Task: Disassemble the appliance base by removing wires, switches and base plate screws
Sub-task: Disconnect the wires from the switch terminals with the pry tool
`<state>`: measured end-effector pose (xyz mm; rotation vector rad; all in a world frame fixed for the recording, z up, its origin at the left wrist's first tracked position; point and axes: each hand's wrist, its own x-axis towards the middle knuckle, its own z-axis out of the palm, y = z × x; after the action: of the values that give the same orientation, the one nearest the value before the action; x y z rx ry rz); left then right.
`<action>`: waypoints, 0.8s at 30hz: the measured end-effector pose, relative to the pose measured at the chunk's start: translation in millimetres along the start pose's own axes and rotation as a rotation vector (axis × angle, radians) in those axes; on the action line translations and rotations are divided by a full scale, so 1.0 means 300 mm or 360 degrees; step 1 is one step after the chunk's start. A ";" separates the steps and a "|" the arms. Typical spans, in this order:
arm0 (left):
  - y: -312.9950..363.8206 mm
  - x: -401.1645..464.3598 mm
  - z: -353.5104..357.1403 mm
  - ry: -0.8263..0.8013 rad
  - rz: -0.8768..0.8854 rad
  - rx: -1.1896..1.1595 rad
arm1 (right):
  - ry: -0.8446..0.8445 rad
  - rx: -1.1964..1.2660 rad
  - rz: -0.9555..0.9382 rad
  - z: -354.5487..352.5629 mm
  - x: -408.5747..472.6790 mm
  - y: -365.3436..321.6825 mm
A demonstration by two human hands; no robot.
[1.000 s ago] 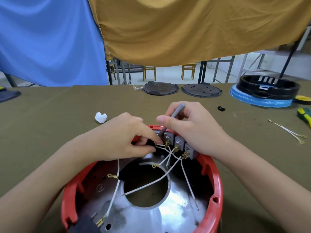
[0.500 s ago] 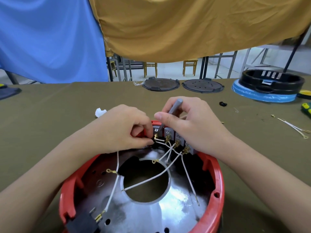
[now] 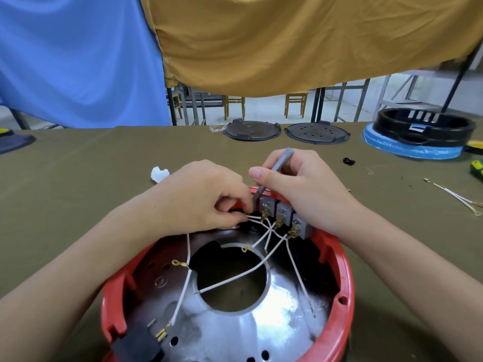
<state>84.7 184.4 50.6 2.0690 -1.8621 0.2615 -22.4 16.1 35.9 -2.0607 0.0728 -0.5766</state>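
Gripping a grey tool [image 3: 279, 165], the right hand [image 3: 300, 189] works its tip at the switches [image 3: 283, 216] on the red base's [image 3: 345, 283] far rim; the left hand [image 3: 198, 197] pinches a white wire [image 3: 254, 218] beside them.

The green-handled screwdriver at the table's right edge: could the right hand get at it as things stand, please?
Probably not at once: the right hand is gripping the grey tool at the switches. The table towards the green-handled screwdriver holds only loose wires.
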 end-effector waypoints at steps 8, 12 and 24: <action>-0.013 0.003 0.005 -0.0071 0.0023 -0.0072 | 0.0031 -0.0094 -0.0057 0.001 -0.005 -0.006; -0.019 0.002 0.006 -0.0094 0.0024 -0.0130 | 0.0028 -0.0047 -0.0010 0.002 0.000 -0.001; -0.019 -0.004 0.004 -0.0086 -0.0022 -0.0166 | 0.0034 -0.0005 -0.0003 0.002 -0.005 0.006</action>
<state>90.1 185.5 48.2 2.0371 -1.8506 0.1038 -23.2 15.9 33.7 -2.0579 0.0842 -0.5999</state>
